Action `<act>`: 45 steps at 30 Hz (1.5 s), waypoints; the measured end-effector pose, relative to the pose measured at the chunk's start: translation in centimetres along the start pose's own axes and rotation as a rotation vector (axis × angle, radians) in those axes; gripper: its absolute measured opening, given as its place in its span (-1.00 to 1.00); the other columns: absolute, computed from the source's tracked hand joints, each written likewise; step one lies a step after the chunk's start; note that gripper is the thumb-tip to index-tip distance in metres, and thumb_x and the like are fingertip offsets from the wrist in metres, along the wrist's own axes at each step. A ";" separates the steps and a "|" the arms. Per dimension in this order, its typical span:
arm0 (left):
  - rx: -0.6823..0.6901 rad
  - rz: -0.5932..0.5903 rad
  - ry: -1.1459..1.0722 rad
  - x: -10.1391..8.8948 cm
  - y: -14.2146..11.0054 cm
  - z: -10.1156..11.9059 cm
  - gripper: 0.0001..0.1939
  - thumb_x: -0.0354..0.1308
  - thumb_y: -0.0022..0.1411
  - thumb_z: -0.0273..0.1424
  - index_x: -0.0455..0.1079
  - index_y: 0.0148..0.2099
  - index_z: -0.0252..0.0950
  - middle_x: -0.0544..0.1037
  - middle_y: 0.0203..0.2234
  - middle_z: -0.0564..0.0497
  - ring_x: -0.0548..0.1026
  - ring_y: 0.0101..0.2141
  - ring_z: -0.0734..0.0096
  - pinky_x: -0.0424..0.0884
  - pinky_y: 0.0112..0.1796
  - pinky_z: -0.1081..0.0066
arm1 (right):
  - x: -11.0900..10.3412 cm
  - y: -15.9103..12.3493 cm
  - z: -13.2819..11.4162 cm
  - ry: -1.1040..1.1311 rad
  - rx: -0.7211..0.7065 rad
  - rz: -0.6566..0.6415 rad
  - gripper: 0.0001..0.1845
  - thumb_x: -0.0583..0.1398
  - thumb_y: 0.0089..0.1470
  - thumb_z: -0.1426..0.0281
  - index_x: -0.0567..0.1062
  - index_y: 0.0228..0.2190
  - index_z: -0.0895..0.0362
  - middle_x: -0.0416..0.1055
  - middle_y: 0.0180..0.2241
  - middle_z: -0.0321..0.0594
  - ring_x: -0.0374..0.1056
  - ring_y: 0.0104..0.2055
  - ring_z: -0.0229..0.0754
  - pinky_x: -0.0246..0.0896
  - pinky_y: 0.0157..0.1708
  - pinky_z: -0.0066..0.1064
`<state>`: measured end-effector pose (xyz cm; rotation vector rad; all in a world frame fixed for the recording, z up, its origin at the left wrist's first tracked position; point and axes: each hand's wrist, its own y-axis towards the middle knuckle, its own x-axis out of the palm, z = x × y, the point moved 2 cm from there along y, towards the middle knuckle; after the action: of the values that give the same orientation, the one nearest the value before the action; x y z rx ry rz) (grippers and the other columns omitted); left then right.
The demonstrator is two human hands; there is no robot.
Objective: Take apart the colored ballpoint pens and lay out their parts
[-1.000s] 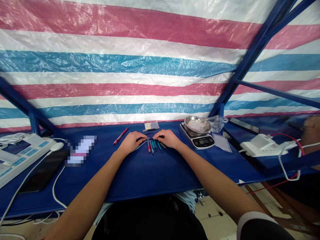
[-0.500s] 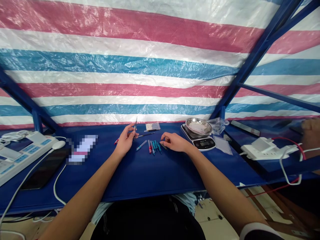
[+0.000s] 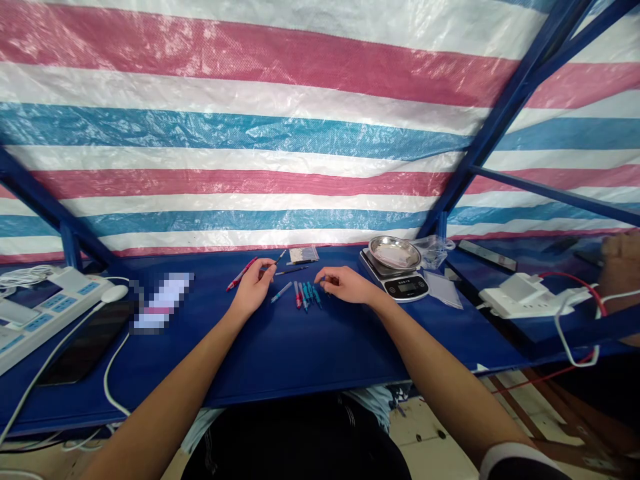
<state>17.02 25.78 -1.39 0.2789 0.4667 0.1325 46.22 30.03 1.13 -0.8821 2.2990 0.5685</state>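
My left hand (image 3: 254, 287) is closed in a pinch on a thin dark pen refill (image 3: 281, 257), which points up to the right. A red pen (image 3: 242, 274) lies on the table just beyond this hand. My right hand (image 3: 346, 285) hovers low with its fingers curled inward; whatever may be between the fingertips is hidden. Left of it, several teal pen parts (image 3: 312, 295) and red pen parts (image 3: 299, 295) lie in a row. A light blue pen barrel (image 3: 281, 292) lies between my hands, with another refill (image 3: 292, 270) behind it.
A small clear bag (image 3: 303, 255) of tiny pieces lies at the back. To the right stands a kitchen scale (image 3: 406, 288) with a metal bowl (image 3: 395, 253). Power strips (image 3: 60, 305) and a phone (image 3: 87, 343) sit left. Another person's hand (image 3: 623, 257) shows far right.
The refill in my left hand has tilted from nearly upright to leaning right. The red pen shows more beside that hand. My right hand has barely moved.
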 end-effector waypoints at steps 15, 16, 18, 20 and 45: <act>0.242 -0.175 0.151 1.0 -1.5 3.2 -0.67 0.01 0.53 -0.11 0.49 0.00 -0.19 0.57 -0.17 -0.05 0.48 -0.33 0.29 0.38 -0.26 0.31 | 1.4 1.3 -1.0 0.653 0.092 0.347 -0.59 0.36 0.17 0.00 0.56 -0.19 0.07 0.55 -0.38 -0.28 0.33 -0.55 -0.30 0.23 -0.59 -0.47; 0.239 -0.179 0.145 1.0 -1.6 3.3 -0.67 0.01 0.53 -0.10 0.49 -0.01 -0.19 0.57 -0.17 -0.05 0.48 -0.34 0.29 0.38 -0.26 0.31 | 1.4 1.4 -1.3 0.681 0.078 0.357 -0.58 0.37 0.17 -0.01 0.57 -0.18 0.07 0.58 -0.32 -0.23 0.38 -0.49 -0.27 0.30 -0.56 -0.45; 0.232 -0.184 0.137 1.0 -1.6 3.4 -0.67 0.01 0.53 -0.10 0.49 -0.01 -0.18 0.57 -0.17 -0.05 0.47 -0.34 0.28 0.37 -0.26 0.31 | 1.4 1.4 -1.7 0.716 0.063 0.347 -0.58 0.37 0.16 0.01 0.57 -0.14 0.07 0.62 -0.23 -0.17 0.46 -0.40 -0.21 0.39 -0.49 -0.40; 0.224 -0.185 0.135 1.0 -1.6 3.5 -0.67 0.01 0.52 -0.09 0.49 -0.02 -0.18 0.56 -0.19 -0.05 0.47 -0.36 0.28 0.37 -0.27 0.30 | 1.5 1.3 -2.0 0.720 0.063 0.325 -0.58 0.37 0.18 0.03 0.56 -0.10 0.07 0.65 -0.20 -0.14 0.48 -0.38 -0.19 0.42 -0.47 -0.39; 0.197 -0.284 0.011 1.9 -1.9 2.7 -0.63 0.26 0.40 -0.16 0.51 0.16 -0.18 0.72 -0.20 -0.01 0.66 -0.28 0.25 0.55 -0.19 0.31 | 2.7 1.0 -1.2 0.439 -0.003 0.042 -0.60 0.35 0.22 0.14 0.66 -0.02 0.12 0.63 -0.25 -0.18 0.48 -0.33 -0.17 0.39 -0.33 -0.37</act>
<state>20.05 23.70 -0.40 0.4016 0.5266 -0.1903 43.45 28.89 0.35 -1.0452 2.7135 0.4271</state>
